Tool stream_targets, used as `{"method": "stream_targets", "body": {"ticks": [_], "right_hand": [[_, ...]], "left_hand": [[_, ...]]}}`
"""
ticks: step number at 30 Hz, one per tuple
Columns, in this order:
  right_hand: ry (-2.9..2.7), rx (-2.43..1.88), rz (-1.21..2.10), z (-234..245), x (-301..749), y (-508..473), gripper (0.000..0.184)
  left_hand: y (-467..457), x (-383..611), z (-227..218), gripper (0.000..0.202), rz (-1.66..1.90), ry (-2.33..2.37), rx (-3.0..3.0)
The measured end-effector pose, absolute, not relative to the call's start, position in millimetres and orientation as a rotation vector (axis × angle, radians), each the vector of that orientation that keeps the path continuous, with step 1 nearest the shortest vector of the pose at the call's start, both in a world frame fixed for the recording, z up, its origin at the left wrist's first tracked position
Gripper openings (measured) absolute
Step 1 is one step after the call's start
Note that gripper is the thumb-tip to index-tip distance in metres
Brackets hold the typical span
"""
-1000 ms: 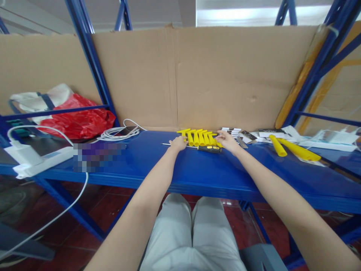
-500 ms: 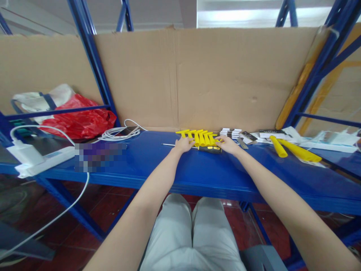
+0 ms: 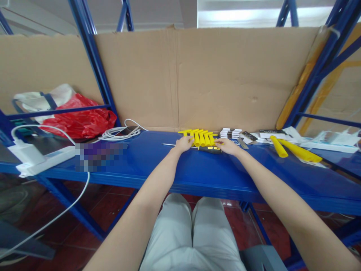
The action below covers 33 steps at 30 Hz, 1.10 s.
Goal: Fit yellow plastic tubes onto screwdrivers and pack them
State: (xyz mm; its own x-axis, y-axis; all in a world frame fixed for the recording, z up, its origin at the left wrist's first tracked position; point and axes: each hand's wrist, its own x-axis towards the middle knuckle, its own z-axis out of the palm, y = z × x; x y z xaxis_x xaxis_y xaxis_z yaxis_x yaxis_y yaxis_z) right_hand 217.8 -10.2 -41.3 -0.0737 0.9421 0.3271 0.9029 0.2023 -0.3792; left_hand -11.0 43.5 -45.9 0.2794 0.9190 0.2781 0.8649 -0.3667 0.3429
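Note:
Several yellow plastic T-shaped pieces [image 3: 201, 138] lie side by side in a row at the back of the blue shelf. At the row's left end, my left hand [image 3: 184, 144] has its fingers bent round the outermost piece. My right hand [image 3: 227, 146] holds the other end with thumb and fingers close together, and its fingertips are partly hidden. Between the hands, in front of the row, lies a screwdriver with a black and yellow handle [image 3: 210, 149]. Its thin shaft points left, passing under or behind my left hand.
Stacked black-and-white packets [image 3: 230, 133] sit right of the row, near a small metal blade-like piece [image 3: 243, 143]. Yellow tubes [image 3: 299, 150] lie farther right. A coiled white cable [image 3: 120, 134], a power strip [image 3: 53, 160] and a red bag [image 3: 81, 118] occupy the left. Cardboard [image 3: 220, 79] stands behind.
The left end of the yellow row has shifted slightly right, and the pieces sit a little closer together. Both hands stay at the row's ends with only small finger movements.

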Motion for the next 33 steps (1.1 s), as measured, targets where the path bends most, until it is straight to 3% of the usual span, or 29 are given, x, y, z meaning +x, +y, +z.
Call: {"method": "stream_targets", "body": {"ticks": [7, 33], "right_hand": [[-1.987, -1.722, 0.101, -41, 217, -12, 0.033], [-2.008, -1.654, 0.026, -38, 219, -14, 0.03]], "left_hand": [[47, -10, -47, 0.042, 0.729, 1.884, 2.199], [43, -17, -38, 0.047, 0.889, 1.897, 2.101]]}}
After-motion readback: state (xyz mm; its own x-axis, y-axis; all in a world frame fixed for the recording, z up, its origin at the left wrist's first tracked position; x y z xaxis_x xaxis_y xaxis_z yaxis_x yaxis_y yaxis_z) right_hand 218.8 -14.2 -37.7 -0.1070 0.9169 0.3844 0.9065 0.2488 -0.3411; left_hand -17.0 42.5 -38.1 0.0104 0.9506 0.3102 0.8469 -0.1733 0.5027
